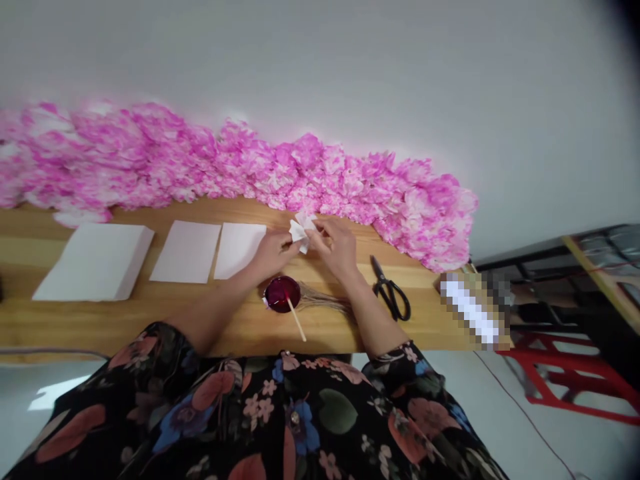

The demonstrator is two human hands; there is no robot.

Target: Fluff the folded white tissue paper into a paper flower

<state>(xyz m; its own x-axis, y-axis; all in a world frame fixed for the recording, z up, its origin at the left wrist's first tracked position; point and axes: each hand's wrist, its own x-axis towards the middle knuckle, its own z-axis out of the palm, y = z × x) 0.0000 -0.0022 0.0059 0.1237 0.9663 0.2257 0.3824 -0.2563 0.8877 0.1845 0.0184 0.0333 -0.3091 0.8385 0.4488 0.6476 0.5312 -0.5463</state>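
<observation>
My left hand (273, 253) and my right hand (337, 245) meet above the wooden table (125, 320), both pinching a small folded piece of white paper (301, 230). The fingers of each hand are closed on it. Just below the hands stands a small dish of dark red liquid (281, 293) with a wooden stick (296, 319) leaning in it. A bundle of thin pale strands (325, 301) lies beside the dish, under my right wrist.
Three stacks of white paper (97, 260) (187, 251) (239, 249) lie left of the hands. Black scissors (390, 290) rest to the right. A long heap of pink and white paper flowers (250, 170) lines the wall. A red stool (565, 380) stands beyond the table's right end.
</observation>
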